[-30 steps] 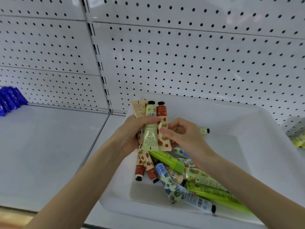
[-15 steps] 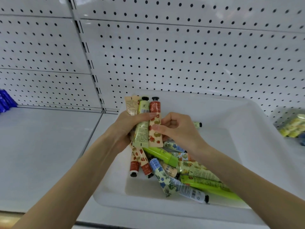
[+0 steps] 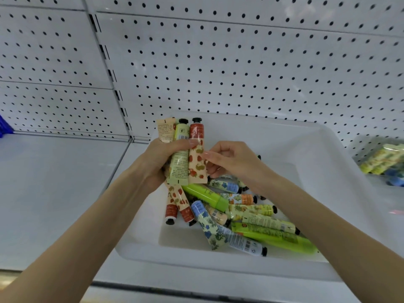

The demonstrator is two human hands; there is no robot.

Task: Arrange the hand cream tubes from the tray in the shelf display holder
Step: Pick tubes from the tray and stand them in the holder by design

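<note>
White pegboard (image 3: 240,62) is backing a white shelf (image 3: 54,182), and a white tray (image 3: 317,149) is sitting on it with a pile of loose hand cream tubes (image 3: 251,217) lying crisscross inside. Left hand (image 3: 161,158) is hovering over the tray's back-left corner, fingers wrapping tight round a bunch of tubes (image 3: 180,165), some caps pointing up, a couple pointing down. Right hand (image 3: 231,162) is right beside it, forefinger and thumb pinching the right edge of the strawberry tube (image 3: 196,167) in that bunch, other fingers curling in. Off at the right edge a clear holder (image 3: 382,162) is showing some tubes, too blurry for detail.
</note>
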